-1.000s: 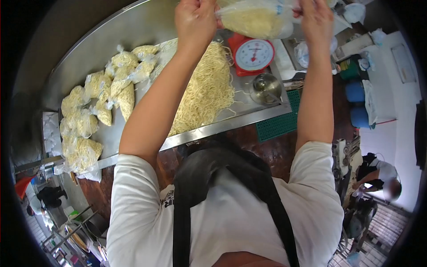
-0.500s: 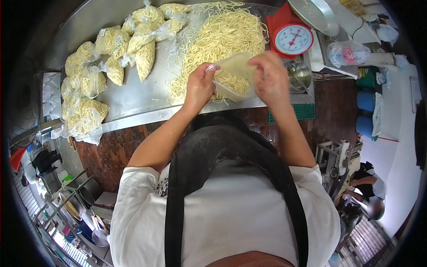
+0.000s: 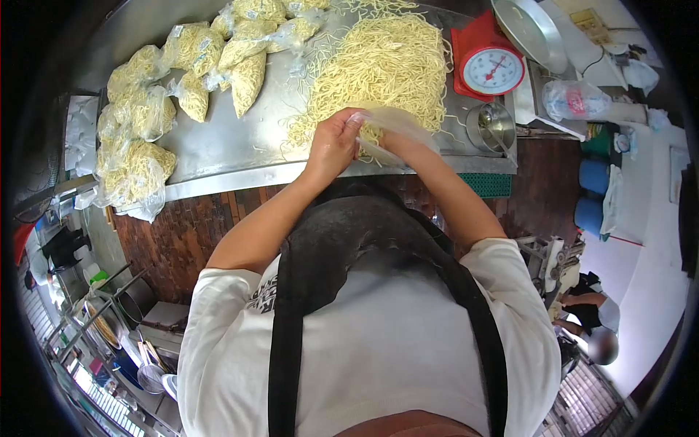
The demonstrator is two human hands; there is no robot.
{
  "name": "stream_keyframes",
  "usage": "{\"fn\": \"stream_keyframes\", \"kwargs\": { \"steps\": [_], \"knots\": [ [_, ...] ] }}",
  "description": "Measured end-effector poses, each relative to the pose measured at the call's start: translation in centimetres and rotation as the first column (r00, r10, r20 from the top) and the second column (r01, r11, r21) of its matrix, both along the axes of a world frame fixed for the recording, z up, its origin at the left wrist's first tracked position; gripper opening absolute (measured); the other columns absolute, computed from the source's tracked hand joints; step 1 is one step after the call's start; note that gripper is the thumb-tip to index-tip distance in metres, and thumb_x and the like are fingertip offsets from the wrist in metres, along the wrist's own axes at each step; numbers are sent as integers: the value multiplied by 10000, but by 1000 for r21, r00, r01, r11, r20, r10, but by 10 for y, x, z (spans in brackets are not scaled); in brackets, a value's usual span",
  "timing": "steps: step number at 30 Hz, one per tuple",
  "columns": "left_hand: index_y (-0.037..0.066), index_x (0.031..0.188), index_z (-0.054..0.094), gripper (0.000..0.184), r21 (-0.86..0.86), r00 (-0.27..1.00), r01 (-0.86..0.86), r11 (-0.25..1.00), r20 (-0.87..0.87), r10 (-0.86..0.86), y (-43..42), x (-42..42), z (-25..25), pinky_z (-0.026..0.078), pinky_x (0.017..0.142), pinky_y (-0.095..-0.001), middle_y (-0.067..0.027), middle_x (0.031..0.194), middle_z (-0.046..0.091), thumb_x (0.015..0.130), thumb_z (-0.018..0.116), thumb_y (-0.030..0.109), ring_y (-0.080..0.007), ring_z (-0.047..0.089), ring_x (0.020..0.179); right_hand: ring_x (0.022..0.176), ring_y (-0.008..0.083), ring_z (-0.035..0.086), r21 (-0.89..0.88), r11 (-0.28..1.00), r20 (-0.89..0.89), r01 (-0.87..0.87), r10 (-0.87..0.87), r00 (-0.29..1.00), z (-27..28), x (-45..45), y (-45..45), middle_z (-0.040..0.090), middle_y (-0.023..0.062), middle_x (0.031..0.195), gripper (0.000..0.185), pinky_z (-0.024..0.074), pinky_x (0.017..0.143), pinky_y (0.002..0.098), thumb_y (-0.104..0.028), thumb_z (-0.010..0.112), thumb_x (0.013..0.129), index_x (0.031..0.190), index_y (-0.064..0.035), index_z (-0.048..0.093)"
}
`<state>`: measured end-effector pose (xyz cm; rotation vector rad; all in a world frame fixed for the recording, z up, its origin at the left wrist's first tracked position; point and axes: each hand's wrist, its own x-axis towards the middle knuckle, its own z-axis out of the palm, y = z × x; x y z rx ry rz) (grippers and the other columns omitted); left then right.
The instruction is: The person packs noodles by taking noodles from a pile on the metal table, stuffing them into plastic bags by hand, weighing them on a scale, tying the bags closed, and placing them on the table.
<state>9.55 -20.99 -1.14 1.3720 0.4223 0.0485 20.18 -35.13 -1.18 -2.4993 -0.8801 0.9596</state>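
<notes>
My left hand [image 3: 333, 144] pinches the rim of a clear plastic bag [image 3: 405, 122] above the near edge of a large pile of yellow noodles [image 3: 382, 62]. Beside it, my right hand [image 3: 405, 148] is partly covered by the bag; its fingers look to be at or inside the bag's mouth and do not show. Tied plastic bags of noodles [image 3: 191, 91] lie in a group on the left side of the metal table [image 3: 218, 142].
Right of the pile stands a red dial scale [image 3: 494, 71] with a metal pan [image 3: 530, 33] on top. A metal pot [image 3: 489, 127] sits near the table's right edge. A plastic bag with red print [image 3: 575, 100] lies farther right. Another person [image 3: 593, 309] is at the lower right.
My right hand has moved left and down toward the bag, and its fingers have gone out of sight behind the plastic. My left hand still holds the rim. The whole view has shifted slightly.
</notes>
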Motion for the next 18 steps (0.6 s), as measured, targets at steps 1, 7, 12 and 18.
{"fn": "stream_keyframes", "kwargs": {
  "steps": [1, 7, 12, 18],
  "knots": [
    [2, 1122, 637, 262, 11, 1000, 28, 1000, -7, -28, -1, 1, 2, 426, 453, -241, -12, 659, 559, 1032, 484, 195, -78, 485, 480, 1230, 291, 530, 165, 983, -93, 76, -61, 994, -22, -2, -7, 562, 145, 1342, 411, 423, 1001, 412, -251, 539, 950, 1347, -144, 536],
    [-7, 1141, 643, 280, -14, 1000, -23, 1000, 4, 23, 5, 8, 10, 425, 453, -251, -11, 639, 565, 1025, 502, 206, -80, 503, 482, 1053, 225, 595, 513, 848, 50, -132, 124, 991, 22, 20, -11, 621, 120, 1142, 268, 458, 936, 360, -197, 507, 1003, 1213, -41, 566],
    [-9, 1176, 628, 327, -47, 997, -67, 997, -38, 66, 1, 20, 8, 422, 446, -268, -16, 578, 501, 1035, 478, 245, -101, 486, 442, 898, 168, 626, 942, 313, -174, 124, 135, 976, 114, 26, -7, 638, 49, 987, 269, 497, 808, 279, -263, 468, 1033, 1074, -19, 575],
    [-15, 1185, 625, 346, 15, 998, -9, 1000, -64, 10, -1, 24, 5, 407, 429, -277, -18, 537, 476, 1037, 471, 256, -108, 474, 425, 730, 178, 576, 999, -4, -44, 45, -283, 958, 263, 65, 40, 629, 96, 904, 243, 494, 671, 306, -175, 434, 1010, 1057, -4, 600]
  ]
}}
